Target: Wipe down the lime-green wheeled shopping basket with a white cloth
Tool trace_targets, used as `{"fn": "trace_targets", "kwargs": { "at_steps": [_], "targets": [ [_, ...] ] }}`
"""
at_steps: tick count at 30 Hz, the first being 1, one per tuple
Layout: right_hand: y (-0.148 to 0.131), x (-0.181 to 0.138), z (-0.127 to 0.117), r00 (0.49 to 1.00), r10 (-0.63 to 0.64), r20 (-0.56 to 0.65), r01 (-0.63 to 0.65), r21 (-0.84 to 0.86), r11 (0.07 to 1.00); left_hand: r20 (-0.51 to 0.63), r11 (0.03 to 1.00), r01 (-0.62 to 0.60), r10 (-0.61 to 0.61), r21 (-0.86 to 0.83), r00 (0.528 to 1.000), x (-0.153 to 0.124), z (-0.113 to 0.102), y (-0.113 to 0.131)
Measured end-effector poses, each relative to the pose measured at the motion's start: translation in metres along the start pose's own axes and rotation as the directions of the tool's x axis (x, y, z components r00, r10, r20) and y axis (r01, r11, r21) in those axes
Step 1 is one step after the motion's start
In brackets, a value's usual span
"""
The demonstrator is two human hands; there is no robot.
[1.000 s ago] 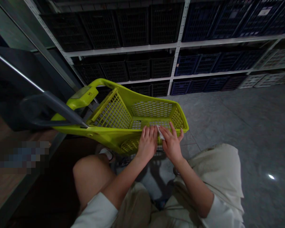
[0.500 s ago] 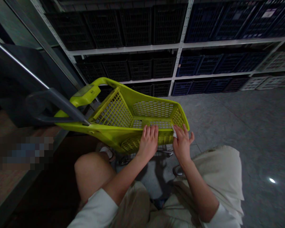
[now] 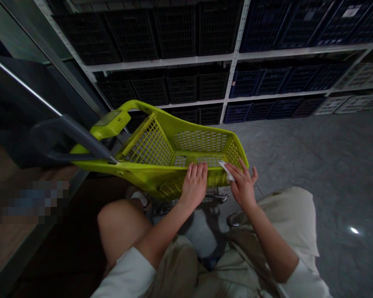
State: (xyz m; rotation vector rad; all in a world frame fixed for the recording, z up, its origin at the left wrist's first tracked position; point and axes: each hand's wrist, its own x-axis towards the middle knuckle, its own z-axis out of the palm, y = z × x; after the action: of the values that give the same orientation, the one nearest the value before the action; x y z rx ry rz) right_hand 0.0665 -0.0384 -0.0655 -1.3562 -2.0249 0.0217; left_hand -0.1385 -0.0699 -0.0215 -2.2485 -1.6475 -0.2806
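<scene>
Right hand [image 3: 243, 185], fingers extended, holds white tissue [image 3: 226, 171] against green cart rim [image 3: 161, 168]; rim's long axis runs mostly left from those fingers, under left hand [image 3: 194, 185]: fingers draped over, thumb hidden, can't tell grip.

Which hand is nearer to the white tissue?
Right. The right hand touches the white tissue at the near cart rim; the left hand rests on that rim, to the tissue's left.

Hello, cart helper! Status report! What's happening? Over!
Left grip on yellow-green cart rim. Right grip holding white tissue at rim. Gray handle overlapping cart's back end.
</scene>
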Motion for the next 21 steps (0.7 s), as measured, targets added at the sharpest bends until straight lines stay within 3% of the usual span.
{"fn": "trace_targets", "kwargs": {
  "at_steps": [3,5,9,12,15,18,21],
  "targets": [
    [0.036,-0.008,0.000,0.985,0.127,-0.117,-0.132,-0.034,0.991,0.016,1.000,0.000,0.000,0.012,1.000,0.001,-0.001,0.001],
    [0.041,-0.009,0.002,0.968,0.186,-0.170,-0.197,-0.054,0.979,0.018,1.000,0.004,-0.005,0.016,1.000,0.001,0.000,0.001],
    [-0.003,0.001,0.007,0.972,0.193,-0.134,-0.201,-0.049,0.978,0.013,1.000,0.026,-0.026,0.016,1.000,0.001,0.002,0.002],
    [-0.055,0.012,0.014,0.995,0.099,-0.015,-0.099,-0.009,0.995,0.027,1.000,0.026,-0.027,0.009,0.999,0.002,0.004,0.002],
    [-0.085,0.019,0.020,0.998,0.020,0.066,-0.024,0.055,0.998,0.059,0.999,0.046,-0.048,0.023,0.997,0.001,0.006,0.002],
    [-0.083,0.021,0.017,0.996,-0.027,0.086,0.020,0.081,0.996,0.044,0.999,0.033,-0.033,0.014,0.998,0.001,0.004,0.000],
    [-0.058,0.017,0.007,0.992,-0.099,0.084,0.096,0.037,0.995,0.021,1.000,0.009,-0.009,-0.011,1.000,0.000,0.001,0.000]
  ]
}}
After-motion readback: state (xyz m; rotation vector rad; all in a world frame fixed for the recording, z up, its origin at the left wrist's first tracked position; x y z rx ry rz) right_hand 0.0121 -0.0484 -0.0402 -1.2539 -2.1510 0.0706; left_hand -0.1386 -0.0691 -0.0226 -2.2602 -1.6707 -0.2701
